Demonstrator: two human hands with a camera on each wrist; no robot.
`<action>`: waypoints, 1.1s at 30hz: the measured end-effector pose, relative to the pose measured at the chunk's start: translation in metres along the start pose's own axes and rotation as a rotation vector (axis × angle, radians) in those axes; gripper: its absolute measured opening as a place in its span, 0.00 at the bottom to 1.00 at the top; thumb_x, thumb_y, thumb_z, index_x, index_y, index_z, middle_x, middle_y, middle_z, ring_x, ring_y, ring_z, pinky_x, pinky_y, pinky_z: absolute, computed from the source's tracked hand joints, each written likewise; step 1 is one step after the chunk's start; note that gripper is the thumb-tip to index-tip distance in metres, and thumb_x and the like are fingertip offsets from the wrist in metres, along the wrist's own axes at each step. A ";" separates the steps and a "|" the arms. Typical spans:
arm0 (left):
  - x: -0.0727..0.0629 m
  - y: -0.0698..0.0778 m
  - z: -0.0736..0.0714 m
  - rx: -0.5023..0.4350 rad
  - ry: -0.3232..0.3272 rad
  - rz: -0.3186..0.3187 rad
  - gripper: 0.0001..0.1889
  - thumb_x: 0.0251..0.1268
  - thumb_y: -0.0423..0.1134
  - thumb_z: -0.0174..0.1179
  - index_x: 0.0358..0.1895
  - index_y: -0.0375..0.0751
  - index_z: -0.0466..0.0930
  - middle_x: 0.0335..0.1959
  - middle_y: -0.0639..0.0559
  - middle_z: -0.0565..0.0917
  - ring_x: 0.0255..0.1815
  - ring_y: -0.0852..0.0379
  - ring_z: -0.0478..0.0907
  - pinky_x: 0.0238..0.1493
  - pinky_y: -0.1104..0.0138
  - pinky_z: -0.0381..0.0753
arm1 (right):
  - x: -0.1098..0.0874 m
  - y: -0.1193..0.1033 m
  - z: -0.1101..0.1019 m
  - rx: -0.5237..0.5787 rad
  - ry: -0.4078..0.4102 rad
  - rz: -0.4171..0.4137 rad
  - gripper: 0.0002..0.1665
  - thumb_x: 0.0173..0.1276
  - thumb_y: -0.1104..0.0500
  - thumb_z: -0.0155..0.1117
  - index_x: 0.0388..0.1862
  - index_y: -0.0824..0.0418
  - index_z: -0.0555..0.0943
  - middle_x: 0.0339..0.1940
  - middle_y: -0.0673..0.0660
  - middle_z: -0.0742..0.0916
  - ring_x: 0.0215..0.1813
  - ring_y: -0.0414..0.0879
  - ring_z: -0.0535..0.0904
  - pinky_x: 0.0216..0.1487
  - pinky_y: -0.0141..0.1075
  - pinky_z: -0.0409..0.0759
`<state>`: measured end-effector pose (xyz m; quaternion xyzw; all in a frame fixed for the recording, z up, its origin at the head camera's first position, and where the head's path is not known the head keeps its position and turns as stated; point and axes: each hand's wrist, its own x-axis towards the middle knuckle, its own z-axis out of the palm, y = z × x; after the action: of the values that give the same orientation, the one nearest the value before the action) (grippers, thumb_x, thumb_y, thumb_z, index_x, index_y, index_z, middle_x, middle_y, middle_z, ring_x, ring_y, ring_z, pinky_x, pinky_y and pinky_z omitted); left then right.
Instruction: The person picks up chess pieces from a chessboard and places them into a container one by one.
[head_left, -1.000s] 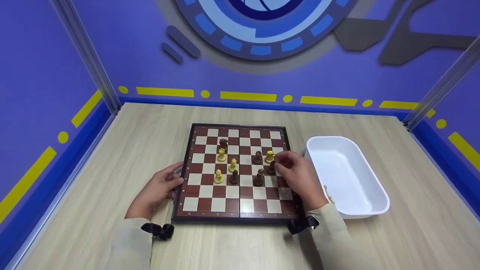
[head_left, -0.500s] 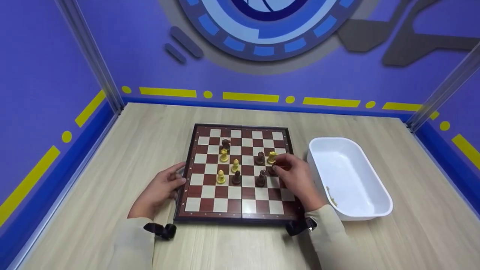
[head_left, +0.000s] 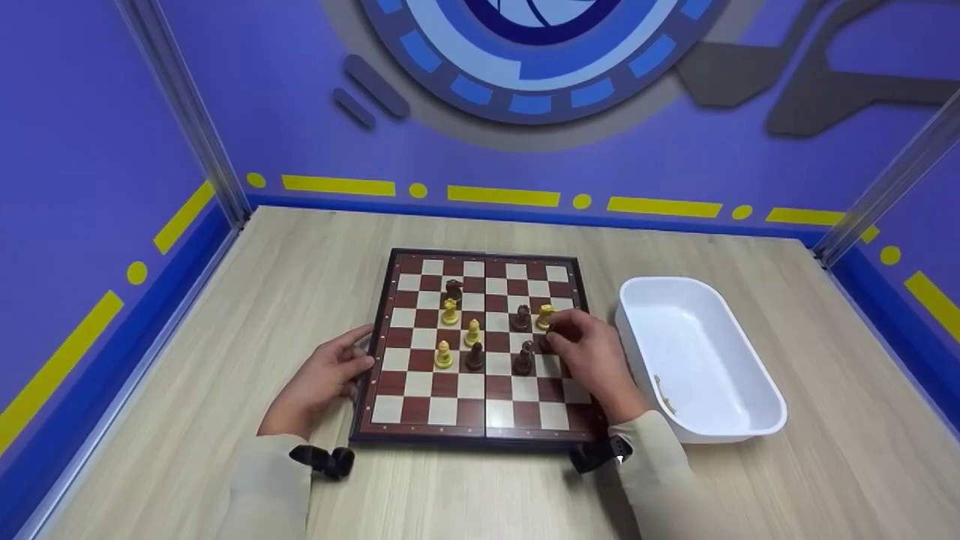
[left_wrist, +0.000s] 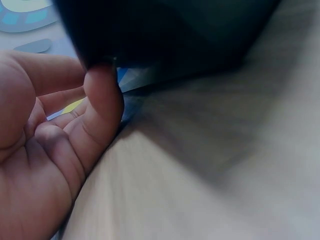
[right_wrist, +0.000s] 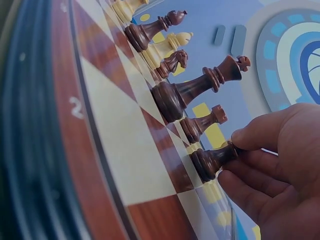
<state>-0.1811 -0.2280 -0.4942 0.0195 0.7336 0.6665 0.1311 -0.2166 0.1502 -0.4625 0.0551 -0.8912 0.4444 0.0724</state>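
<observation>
A brown-and-white chessboard (head_left: 442, 409) lies on the table with several dark and cream pieces upright on it. My left hand (head_left: 319, 382) holds its left edge; in the left wrist view a fingertip (left_wrist: 102, 82) meets the board's dark side. My right hand (head_left: 596, 360) pinches the top of a dark chess piece (right_wrist: 210, 162), whose base stands on the board; the fingers partly cover its top. Close by are a dark king (right_wrist: 200, 87), a dark rook (right_wrist: 202, 125) and a cream piece (head_left: 545, 316). Farther left stand a cream bishop (head_left: 472, 332) and a dark knight (head_left: 453, 289).
A white plastic tub (head_left: 694, 337) stands on the table (head_left: 322, 255) right of the board, beside my right forearm. Blue-purple panels (head_left: 285, 112) with yellow markings enclose the back and sides.
The head view has shifted slightly. My right fingers have moved a little left over the dark piece and now cover more of it. My left hand stays at the board's edge.
</observation>
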 end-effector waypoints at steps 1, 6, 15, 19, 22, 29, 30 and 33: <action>0.000 0.000 0.000 0.001 0.003 0.001 0.32 0.70 0.27 0.52 0.76 0.39 0.54 0.34 0.53 0.72 0.20 0.64 0.70 0.18 0.71 0.77 | 0.000 0.000 0.000 0.003 -0.001 0.003 0.12 0.60 0.64 0.67 0.43 0.55 0.85 0.42 0.53 0.88 0.45 0.46 0.81 0.50 0.40 0.77; 0.001 -0.002 0.001 -0.003 0.016 -0.005 0.32 0.70 0.27 0.52 0.76 0.39 0.55 0.34 0.53 0.72 0.20 0.64 0.69 0.18 0.71 0.77 | 0.000 0.000 0.000 0.031 0.002 0.021 0.11 0.61 0.64 0.67 0.43 0.56 0.85 0.43 0.54 0.88 0.46 0.46 0.81 0.51 0.39 0.77; 0.001 -0.002 0.001 -0.004 0.013 -0.006 0.32 0.70 0.27 0.52 0.76 0.39 0.55 0.34 0.54 0.72 0.22 0.64 0.70 0.19 0.71 0.77 | 0.001 -0.004 -0.006 0.103 0.022 0.010 0.10 0.62 0.65 0.67 0.43 0.60 0.84 0.41 0.55 0.88 0.43 0.45 0.82 0.49 0.36 0.79; 0.002 -0.002 0.001 -0.019 0.007 -0.006 0.32 0.70 0.27 0.52 0.76 0.39 0.55 0.34 0.54 0.73 0.21 0.64 0.71 0.19 0.71 0.78 | 0.002 -0.006 -0.008 0.068 0.027 -0.020 0.11 0.62 0.65 0.67 0.44 0.61 0.84 0.41 0.56 0.88 0.43 0.46 0.82 0.49 0.37 0.80; 0.002 -0.002 0.002 -0.035 0.003 -0.012 0.32 0.70 0.28 0.52 0.76 0.39 0.54 0.34 0.54 0.73 0.21 0.64 0.70 0.19 0.71 0.77 | 0.001 -0.007 -0.010 0.024 0.028 -0.036 0.11 0.62 0.64 0.67 0.45 0.60 0.84 0.42 0.55 0.88 0.43 0.46 0.83 0.49 0.39 0.80; 0.001 -0.002 0.003 -0.046 0.008 -0.016 0.33 0.70 0.28 0.52 0.76 0.40 0.54 0.34 0.53 0.73 0.20 0.64 0.71 0.20 0.71 0.77 | -0.003 -0.008 -0.017 -0.011 0.026 -0.040 0.10 0.61 0.63 0.67 0.43 0.57 0.85 0.38 0.53 0.89 0.39 0.44 0.83 0.46 0.39 0.80; 0.001 -0.002 0.003 -0.045 0.008 -0.015 0.32 0.71 0.28 0.52 0.76 0.40 0.54 0.34 0.53 0.73 0.20 0.64 0.71 0.20 0.71 0.77 | -0.003 -0.008 -0.018 -0.008 0.025 -0.041 0.10 0.61 0.63 0.67 0.43 0.57 0.85 0.38 0.53 0.89 0.38 0.44 0.83 0.46 0.38 0.80; 0.000 -0.002 0.002 -0.040 0.002 -0.011 0.32 0.71 0.28 0.51 0.76 0.40 0.54 0.34 0.53 0.72 0.21 0.64 0.72 0.20 0.71 0.78 | -0.004 -0.008 -0.019 0.002 0.029 -0.048 0.10 0.61 0.65 0.67 0.42 0.59 0.85 0.37 0.54 0.89 0.39 0.45 0.84 0.47 0.39 0.80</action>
<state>-0.1808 -0.2264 -0.4964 0.0122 0.7203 0.6804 0.1341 -0.2101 0.1612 -0.4454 0.0702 -0.8881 0.4441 0.0960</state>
